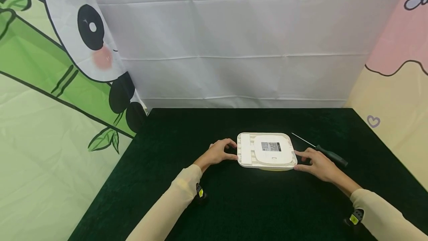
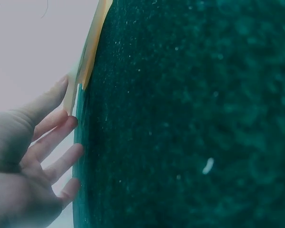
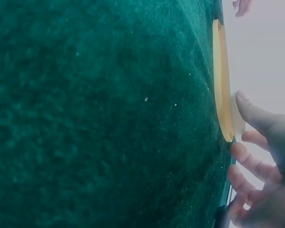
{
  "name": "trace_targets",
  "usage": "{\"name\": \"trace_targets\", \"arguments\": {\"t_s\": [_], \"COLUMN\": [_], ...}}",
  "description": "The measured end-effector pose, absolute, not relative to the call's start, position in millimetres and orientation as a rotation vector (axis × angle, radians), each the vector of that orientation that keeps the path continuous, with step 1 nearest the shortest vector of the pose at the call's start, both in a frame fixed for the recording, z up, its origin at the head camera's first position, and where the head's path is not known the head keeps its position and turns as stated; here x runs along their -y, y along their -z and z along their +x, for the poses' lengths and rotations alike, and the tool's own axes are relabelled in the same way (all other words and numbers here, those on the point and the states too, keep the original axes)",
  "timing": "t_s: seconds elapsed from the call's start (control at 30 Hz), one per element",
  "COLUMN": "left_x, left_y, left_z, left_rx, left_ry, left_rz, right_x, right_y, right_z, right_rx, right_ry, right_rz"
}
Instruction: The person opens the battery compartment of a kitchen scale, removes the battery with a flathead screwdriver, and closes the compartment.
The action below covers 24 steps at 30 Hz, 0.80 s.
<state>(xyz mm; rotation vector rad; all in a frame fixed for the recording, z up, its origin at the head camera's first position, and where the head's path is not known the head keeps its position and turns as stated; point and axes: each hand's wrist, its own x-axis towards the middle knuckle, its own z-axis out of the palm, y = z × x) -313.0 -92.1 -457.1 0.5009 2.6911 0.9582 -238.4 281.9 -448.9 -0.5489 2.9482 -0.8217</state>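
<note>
A white rectangular plastic device [image 1: 249,151] with rounded corners shows its ribbed underside, a raised panel and a grey printed label in the head view. My left hand [image 1: 219,151] holds its left end, thumb and fingertips at the rim. At the opposite end, my right hand [image 1: 314,163] grips the right edge between thumb and index finger. The left wrist view has the left hand [image 2: 35,152] with its thumb on the pale rim [image 2: 75,90]. Below that rim, a yellow-orange part [image 3: 219,80] faces the green cloth in the right wrist view.
Beyond the right hand lies a screwdriver [image 1: 332,156] with a dark handle, its thin shaft pointing back left. Dark green cloth [image 1: 260,203] covers the table. White fabric [image 1: 227,47] hangs behind it, with printed panels at both sides.
</note>
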Motion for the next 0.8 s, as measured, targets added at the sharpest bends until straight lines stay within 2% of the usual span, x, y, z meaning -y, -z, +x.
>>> {"name": "trace_targets", "arguments": {"t_s": [0.37,0.6,0.8], "left_x": [88.8,67.1,47.4], "left_y": [454.7,445.7,439.4], "left_z": [-312.5,-309.7,-303.0], "left_rx": [-2.764,-2.855,-2.892], "left_ry": [-0.891,-0.65,-0.421], "left_rz": [0.549,0.662,0.657], "right_x": [-279.4,-253.6,-229.9], "right_y": [439.7,425.4,427.8], "right_z": [-242.9,-258.8,-272.4], "right_rx": [-3.043,-3.114,-3.134], "right_ry": [0.662,0.524,0.387], "right_rz": [-0.53,-0.567,-0.635]}}
